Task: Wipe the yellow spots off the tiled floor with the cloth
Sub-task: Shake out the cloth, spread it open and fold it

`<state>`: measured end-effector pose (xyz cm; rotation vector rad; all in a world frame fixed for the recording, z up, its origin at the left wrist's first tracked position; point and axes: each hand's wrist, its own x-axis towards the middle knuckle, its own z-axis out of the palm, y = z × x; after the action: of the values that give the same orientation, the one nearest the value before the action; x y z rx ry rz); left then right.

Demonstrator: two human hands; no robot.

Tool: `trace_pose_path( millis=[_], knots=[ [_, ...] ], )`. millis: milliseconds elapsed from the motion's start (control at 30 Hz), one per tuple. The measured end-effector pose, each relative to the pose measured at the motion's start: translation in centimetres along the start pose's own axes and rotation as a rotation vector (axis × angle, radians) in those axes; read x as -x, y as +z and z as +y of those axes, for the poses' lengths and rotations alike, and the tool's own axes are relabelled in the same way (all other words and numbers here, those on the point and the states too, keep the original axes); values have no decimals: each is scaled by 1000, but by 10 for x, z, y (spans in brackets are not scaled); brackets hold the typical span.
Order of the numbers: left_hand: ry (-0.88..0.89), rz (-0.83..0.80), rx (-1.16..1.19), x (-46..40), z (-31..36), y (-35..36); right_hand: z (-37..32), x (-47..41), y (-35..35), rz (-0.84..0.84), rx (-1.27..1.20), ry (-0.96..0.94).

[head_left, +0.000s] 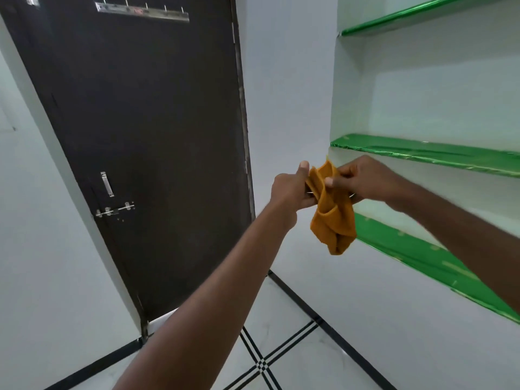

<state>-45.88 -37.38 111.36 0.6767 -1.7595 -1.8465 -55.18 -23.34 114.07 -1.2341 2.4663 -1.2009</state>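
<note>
Hands meet in mid-air before the dark brown door: the left hand grips one edge of the crumpled orange-yellow cloth, and the right hand pinches its upper fold between thumb and fingers. The cloth hangs well above the white tiled floor with black stripes, beside the green-lined wall shelves.

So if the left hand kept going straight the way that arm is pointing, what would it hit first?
Past the orange cloth it already grips, the left hand would probably meet the white wall between the dark door and the green shelves; depth is unclear.
</note>
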Motion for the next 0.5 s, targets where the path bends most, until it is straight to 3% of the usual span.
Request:
trace_pose_path(
  millis=[133,300,400,500],
  knots=[
    [15,-68,-100,-6,4,-9,-7,1,21,195,237,-84],
    [-25,-86,-93,-10,-1,-17,-14,6,35,147,159,-26],
    [-55,-154,-42,-6,-4,-17,-11,8,42,239,301,-18],
    [-21,-209,-25,-2,-13,-25,-5,11,31,278,260,41]
  ],
)
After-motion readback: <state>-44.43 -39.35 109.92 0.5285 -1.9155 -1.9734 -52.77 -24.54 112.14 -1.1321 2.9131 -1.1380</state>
